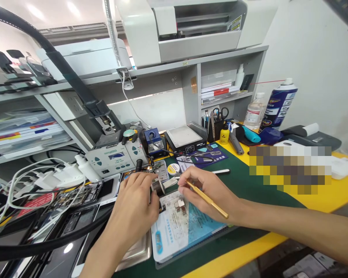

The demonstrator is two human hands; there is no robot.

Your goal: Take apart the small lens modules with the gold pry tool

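My left hand (137, 195) is closed, with thumb and fingers around a small grey spool (159, 188) that has a pale rim. Part of the spool is hidden behind the fingers. In my right hand (207, 189) a gold pen-shaped tool (209, 200) is pinched between thumb and fingers. Its back end points toward me, and its tip is hard to make out. Below both hands lies a stained blue and white booklet (176, 231) with a small metal part (180, 205) on it.
Opened phones and parts (84, 197) crowd the left side, crossed by a black hose (60, 243) and white cables. Behind stand a grey soldering station (116, 158), a hot plate (184, 139) and a yellow bottle (224, 134). A spray can (278, 104) stands at the right.
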